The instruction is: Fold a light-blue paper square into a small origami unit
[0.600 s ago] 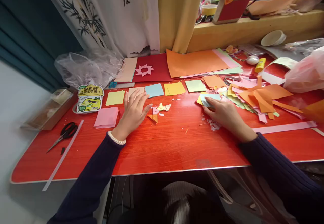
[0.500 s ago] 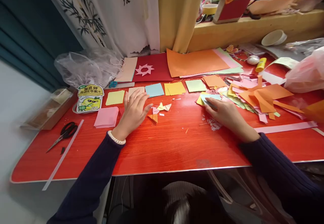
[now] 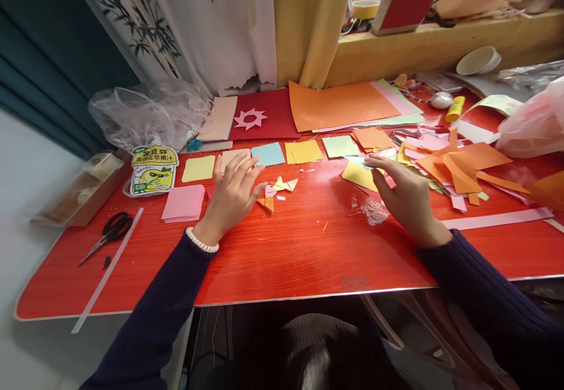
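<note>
My left hand (image 3: 232,193) rests flat on the red table (image 3: 282,255) with its fingers apart and holds nothing. Just to its right lie small folded paper pieces (image 3: 278,188) in yellow, pink and orange. My right hand (image 3: 404,191) is raised a little off the table and pinches a light blue paper square (image 3: 358,159), seen nearly edge-on at the fingertips. A yellow square (image 3: 358,175) lies on the table under that hand.
A row of coloured squares (image 3: 304,151) lies beyond the hands, and a pink stack (image 3: 184,202) sits at the left. Scissors (image 3: 108,234) and a white strip (image 3: 108,269) lie far left. Orange scraps (image 3: 458,167) pile up on the right, and a large orange sheet (image 3: 339,105) lies behind.
My right hand has lifted off the table and taken the light blue square up with it, uncovering the yellow square. My left hand has hardly moved.
</note>
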A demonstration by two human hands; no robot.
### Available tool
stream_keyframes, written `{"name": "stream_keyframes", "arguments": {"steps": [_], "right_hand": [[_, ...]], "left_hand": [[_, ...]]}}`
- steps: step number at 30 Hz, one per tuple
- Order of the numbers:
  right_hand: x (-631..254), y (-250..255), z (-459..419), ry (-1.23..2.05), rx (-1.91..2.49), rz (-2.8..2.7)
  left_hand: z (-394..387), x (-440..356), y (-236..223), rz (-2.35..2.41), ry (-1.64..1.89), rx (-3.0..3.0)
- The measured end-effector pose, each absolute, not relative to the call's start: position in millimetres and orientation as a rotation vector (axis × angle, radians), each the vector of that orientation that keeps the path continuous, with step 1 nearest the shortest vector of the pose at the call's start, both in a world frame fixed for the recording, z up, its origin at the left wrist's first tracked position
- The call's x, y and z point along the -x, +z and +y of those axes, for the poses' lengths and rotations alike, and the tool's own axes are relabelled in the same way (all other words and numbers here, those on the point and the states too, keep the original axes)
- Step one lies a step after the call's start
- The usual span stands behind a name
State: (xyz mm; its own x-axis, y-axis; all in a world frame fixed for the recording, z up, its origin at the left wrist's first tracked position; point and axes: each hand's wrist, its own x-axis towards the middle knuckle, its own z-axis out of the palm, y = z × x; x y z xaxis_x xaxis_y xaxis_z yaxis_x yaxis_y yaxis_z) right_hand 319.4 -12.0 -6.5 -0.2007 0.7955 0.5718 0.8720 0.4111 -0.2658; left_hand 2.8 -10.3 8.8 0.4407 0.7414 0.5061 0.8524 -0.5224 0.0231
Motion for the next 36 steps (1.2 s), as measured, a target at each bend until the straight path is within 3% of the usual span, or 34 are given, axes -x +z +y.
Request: {"name": "stream_keyframes", "arguments": {"steps": [4, 10, 29, 36], "right_hand": [[-281.3, 5.7, -46.4, -0.011, 0.830, -2.204], [-262.8, -21.1, -55.2, 0.047, 0.554, -2.494], [-253.3, -18.9, -45.0, 0.488, 1.235, -2.276], [-252.1, -16.5, -39.4, 0.640, 1.474, -2.227]], "left_hand": [[-28.2, -10.5, 5.2, -1.097, -0.603, 2.711], [-47.0, -32.9, -5.9, -0.523, -0.430, 2.906], [-59.4, -57.6, -13.0, -1.570, -0.754, 2.863], [-60.1, -60.0, -9.1, -1.567, -0.670, 2.863]]}}
